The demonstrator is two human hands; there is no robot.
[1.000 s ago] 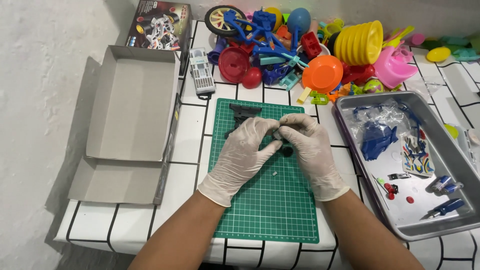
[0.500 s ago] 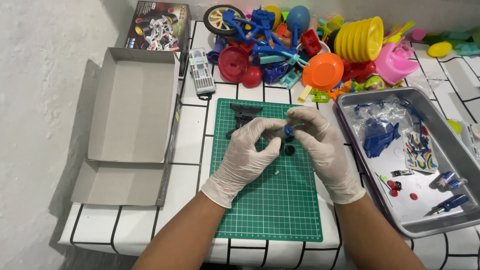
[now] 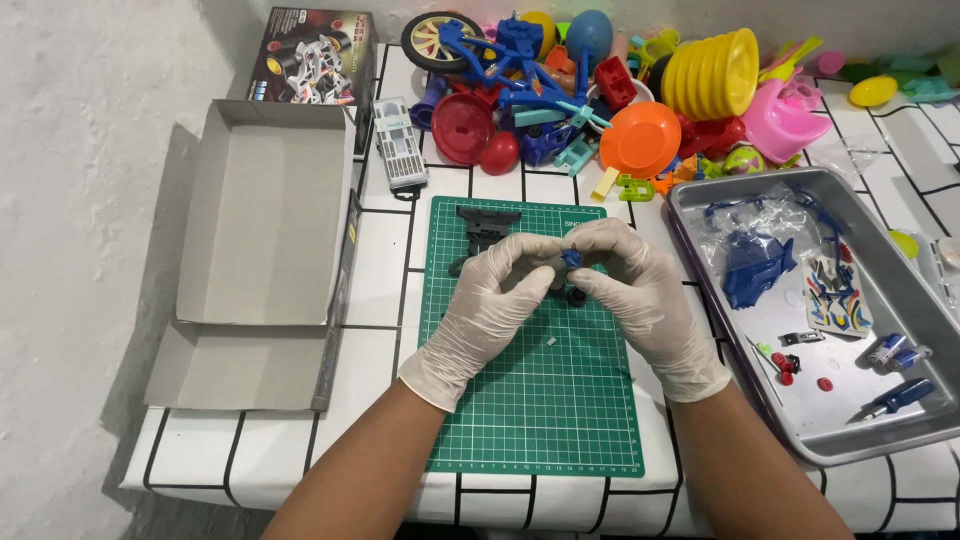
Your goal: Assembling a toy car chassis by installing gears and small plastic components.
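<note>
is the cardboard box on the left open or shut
Open: the cardboard box lies with its bare grey inside facing up, nothing in it.

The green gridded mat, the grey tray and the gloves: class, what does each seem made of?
Green gridded cutting mat: likely matt rubbery plastic, no glare. Grey metal tray: probably aluminium or steel, dull sheen. White gloves on left hand and right hand: thin latex-like, wrinkled.

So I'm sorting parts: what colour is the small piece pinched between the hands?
Blue; the small piece shows best in the head view.
</note>
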